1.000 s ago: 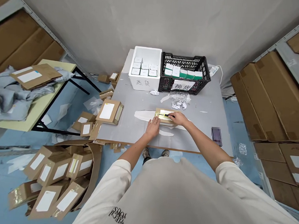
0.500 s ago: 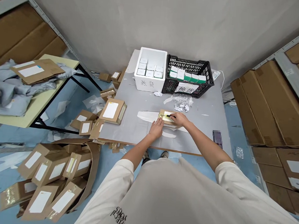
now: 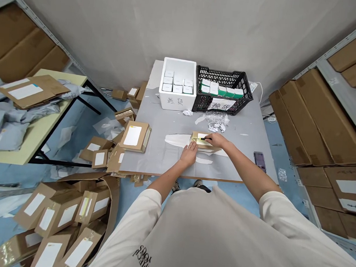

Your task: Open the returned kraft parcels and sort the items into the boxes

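A small cardboard box with a white label and shiny tape on top lies near the middle of the grey table. My left hand grips its near left corner, fingers against the edge. In my right hand is a black and yellow utility knife, its tip over the taped left part of the lid. Whether the blade has gone into the tape is too small to make out. Part of the lid is hidden by my right hand.
Behind stand a white foam box and a black crate holding small white boxes. Another cardboard box sits at left, crumpled paper and plastic wrap beyond, a phone at right. A carton full of parcels is on the floor.
The view has shifted slightly. My right hand and the knife stay over the box's lid, while my left hand keeps its place at the corner. No other clear change shows.
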`<state>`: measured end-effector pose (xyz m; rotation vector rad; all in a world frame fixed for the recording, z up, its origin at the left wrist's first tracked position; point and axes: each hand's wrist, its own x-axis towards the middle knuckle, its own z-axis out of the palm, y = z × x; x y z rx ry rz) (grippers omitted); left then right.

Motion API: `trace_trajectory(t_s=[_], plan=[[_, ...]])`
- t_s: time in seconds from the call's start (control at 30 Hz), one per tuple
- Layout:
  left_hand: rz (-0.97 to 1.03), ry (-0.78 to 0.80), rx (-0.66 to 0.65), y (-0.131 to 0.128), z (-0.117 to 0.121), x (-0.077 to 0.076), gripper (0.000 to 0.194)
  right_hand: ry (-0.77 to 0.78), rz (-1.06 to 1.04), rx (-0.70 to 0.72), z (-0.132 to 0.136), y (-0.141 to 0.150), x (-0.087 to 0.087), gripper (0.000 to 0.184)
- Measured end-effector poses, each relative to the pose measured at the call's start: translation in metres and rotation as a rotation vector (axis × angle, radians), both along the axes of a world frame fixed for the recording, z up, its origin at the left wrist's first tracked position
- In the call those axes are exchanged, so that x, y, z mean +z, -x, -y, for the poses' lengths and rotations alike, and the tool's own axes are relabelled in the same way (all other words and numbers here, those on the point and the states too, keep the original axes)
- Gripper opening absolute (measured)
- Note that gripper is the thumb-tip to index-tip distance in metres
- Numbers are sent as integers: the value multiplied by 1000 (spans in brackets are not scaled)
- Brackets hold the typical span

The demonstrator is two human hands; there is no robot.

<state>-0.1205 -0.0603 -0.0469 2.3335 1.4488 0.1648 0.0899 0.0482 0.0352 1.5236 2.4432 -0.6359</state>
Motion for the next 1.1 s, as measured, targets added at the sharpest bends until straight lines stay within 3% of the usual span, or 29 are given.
trace_trajectory(t_s=[0.17, 0.4, 0.9, 1.1], plan=[[18, -8, -3, 2, -2, 1, 75, 30, -21, -43, -2, 5, 5, 33], [14, -41, 65, -8, -5, 5, 67, 8, 25, 4, -9, 3, 6, 30], [-72, -61, 202, -37, -6, 7, 65, 26, 59, -39, -11, -35, -2, 34], [-106, -58, 223, -43, -11, 11, 62, 31, 76, -29, -10, -65, -1, 35]])
